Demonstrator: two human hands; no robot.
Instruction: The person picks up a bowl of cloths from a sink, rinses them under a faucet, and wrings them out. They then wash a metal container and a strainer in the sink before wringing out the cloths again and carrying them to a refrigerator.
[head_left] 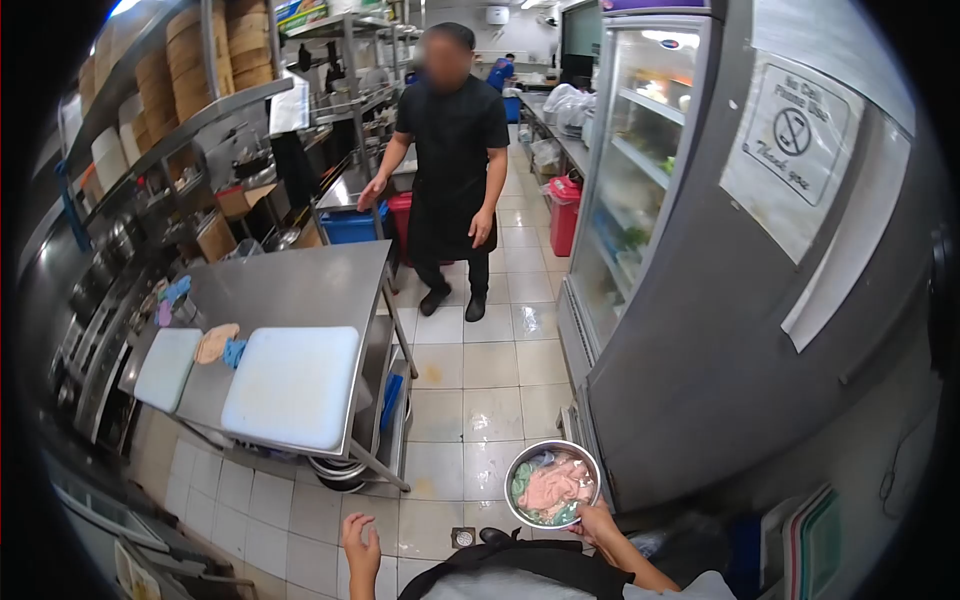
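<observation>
My right hand [597,524] grips the near right rim of a round metal bowl [574,453], held low in front of me. Inside the bowl lie a bunched pink cloth [553,486] and greenish cloths, which look wet. My left hand [361,541] is raised at my left side, its fingers apart and slightly bent, with nothing in it. Some of my right fingers are hidden under the bowl.
A steel table [290,280] on the left bears a white cutting board [292,385], another board [168,368] and cloths [218,343]. A person in black [450,150] stands in the tiled aisle [490,390]. To the right is a glass-door fridge [640,170].
</observation>
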